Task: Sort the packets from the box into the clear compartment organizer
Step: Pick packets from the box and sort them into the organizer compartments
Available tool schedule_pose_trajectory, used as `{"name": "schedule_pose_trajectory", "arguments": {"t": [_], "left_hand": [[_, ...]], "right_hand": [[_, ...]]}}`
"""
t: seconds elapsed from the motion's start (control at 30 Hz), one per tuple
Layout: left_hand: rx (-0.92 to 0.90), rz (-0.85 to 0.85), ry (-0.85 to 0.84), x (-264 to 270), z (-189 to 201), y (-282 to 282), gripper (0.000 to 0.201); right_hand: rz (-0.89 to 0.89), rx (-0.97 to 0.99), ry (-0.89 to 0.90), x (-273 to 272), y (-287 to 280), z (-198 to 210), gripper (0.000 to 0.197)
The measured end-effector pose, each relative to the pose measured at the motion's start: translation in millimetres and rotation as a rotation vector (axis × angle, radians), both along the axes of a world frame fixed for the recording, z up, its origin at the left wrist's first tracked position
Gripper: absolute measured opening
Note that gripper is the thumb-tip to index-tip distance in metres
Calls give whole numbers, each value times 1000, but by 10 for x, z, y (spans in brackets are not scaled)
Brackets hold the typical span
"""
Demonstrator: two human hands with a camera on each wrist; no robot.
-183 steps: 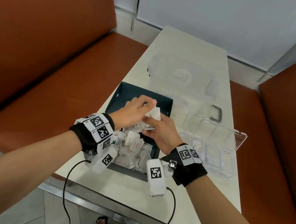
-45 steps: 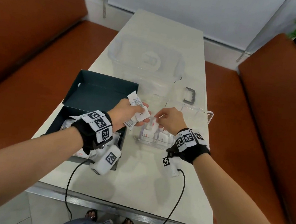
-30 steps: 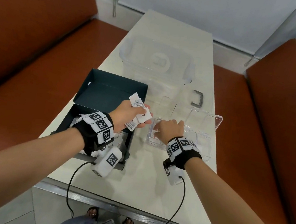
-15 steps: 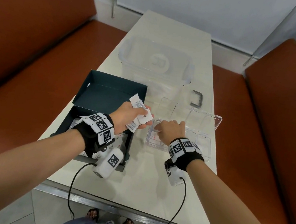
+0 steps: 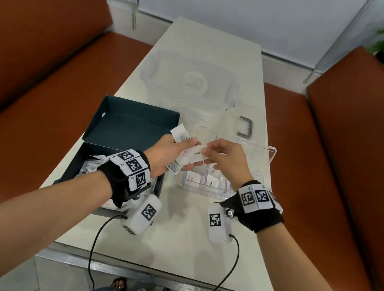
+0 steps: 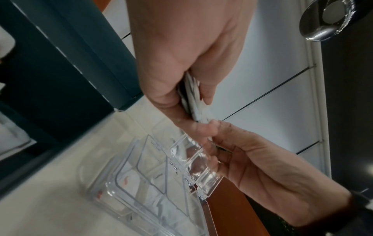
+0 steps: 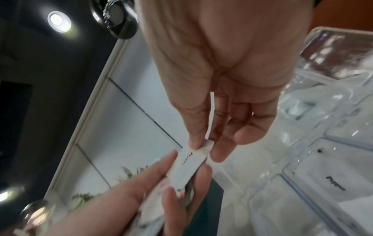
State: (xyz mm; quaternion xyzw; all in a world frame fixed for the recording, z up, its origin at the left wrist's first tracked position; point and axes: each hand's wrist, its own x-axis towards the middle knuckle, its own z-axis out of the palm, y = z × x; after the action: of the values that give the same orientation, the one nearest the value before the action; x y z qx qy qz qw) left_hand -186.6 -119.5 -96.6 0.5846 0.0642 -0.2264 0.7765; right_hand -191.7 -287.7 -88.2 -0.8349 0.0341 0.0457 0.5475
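My left hand grips a small stack of white packets above the gap between the dark box and the clear organizer. My right hand pinches the end of the top packet between thumb and forefinger, and the left hand holds its other end. In the left wrist view the stack shows edge-on in the left hand, with the organizer below. White packets lie in the organizer's near compartments. More packets lie in the box.
The organizer's clear lid stands open behind it. A large clear bin and a grey handle lie farther back on the white table. Orange benches flank the table. Cables hang from both wrist cameras.
My right hand has risen from the organizer's near compartment to the stack in my left hand and taken hold of the top packet. The left hand has stayed about where it was.
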Motion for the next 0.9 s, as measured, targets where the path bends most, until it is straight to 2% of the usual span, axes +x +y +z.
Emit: {"name": "schedule_pose_trajectory", "arguments": {"t": [0.07,0.17,0.3,0.43,0.53,0.67,0.9], "left_hand": [[-22,-9,1,4,19,-61,19],[-39,-13,5,15,40,-154,14],[-29,-12,5,17,29,-242,13],[-6,-6,12,-3,-13,-229,13],[4,1,17,-11,-22,-192,13],[-1,20,14,-19,-21,-136,14],[7,29,22,-57,-61,-82,17]], "right_hand": [[-13,73,31,18,-134,81,12],[-43,10,-3,89,-369,158,6],[-33,-310,-2,193,-597,44,6],[134,-643,16,195,-503,-218,10],[146,-820,-2,166,-399,-343,18],[106,-763,-123,152,-357,-408,15],[149,-916,-207,79,-339,-550,12]]}}
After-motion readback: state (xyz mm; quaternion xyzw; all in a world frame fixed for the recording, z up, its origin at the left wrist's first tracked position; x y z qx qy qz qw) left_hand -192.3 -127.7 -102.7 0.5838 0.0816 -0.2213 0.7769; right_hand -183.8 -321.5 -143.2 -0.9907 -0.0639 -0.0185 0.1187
